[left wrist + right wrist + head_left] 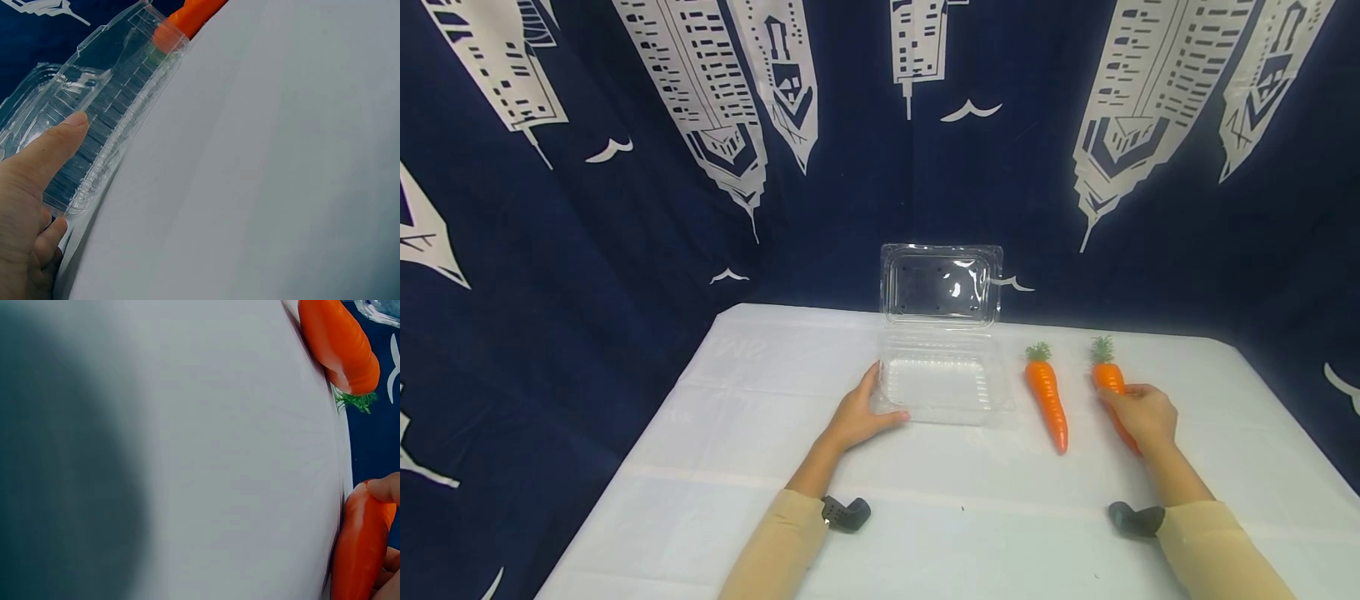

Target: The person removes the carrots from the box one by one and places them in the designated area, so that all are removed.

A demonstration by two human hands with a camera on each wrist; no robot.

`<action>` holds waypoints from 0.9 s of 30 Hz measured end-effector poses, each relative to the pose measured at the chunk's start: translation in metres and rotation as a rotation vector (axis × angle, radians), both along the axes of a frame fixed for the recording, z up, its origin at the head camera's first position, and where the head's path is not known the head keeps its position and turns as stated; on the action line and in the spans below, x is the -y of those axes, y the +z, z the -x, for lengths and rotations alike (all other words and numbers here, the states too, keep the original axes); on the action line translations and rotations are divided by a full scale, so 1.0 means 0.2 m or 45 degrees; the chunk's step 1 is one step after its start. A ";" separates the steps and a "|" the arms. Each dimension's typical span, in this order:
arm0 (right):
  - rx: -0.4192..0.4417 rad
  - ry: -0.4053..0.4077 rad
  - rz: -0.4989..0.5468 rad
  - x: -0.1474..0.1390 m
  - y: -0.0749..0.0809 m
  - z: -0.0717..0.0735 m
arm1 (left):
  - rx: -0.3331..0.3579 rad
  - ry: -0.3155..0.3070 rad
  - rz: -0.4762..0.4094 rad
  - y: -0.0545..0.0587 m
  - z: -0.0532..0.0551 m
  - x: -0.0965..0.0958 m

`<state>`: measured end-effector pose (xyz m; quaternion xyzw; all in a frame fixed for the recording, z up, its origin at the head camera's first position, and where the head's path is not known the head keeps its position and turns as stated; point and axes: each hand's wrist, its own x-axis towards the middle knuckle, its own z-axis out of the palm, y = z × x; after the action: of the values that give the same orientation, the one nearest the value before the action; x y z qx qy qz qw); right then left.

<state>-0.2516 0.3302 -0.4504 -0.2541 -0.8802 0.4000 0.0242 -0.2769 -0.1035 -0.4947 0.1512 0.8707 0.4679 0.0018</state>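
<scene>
A clear plastic clamshell container [936,383] stands on the table with its lid [940,287] raised at the back. My left hand [853,417] holds its near left corner, thumb along the front wall and fingers at the left side. In the left wrist view, the thumb [53,147] lies against the ribbed wall. To the right, my right hand [1146,414] grips an orange carrot [1108,377] with a green top, thumb on its left side; the hand covers part of it. Another carrot [1047,400] lies between the container and that hand.
A white cloth covers the table [737,467]. Behind it hangs a dark blue curtain [850,208] printed with white buildings and birds. Dark wrist-worn devices sit at the left wrist [847,514] and the right wrist [1135,521].
</scene>
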 end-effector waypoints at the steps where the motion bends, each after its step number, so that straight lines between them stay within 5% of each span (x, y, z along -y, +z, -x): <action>1: 0.002 0.001 -0.006 0.00 0.00 0.00 | -0.005 -0.004 -0.002 0.00 0.00 0.00; 27: 0.009 0.012 -0.033 0.00 0.01 0.00 | 0.014 -0.015 -0.031 0.01 -0.01 0.00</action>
<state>-0.2515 0.3305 -0.4487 -0.2510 -0.8867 0.3877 0.0226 -0.2744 -0.1042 -0.4927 0.1539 0.8640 0.4794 0.0075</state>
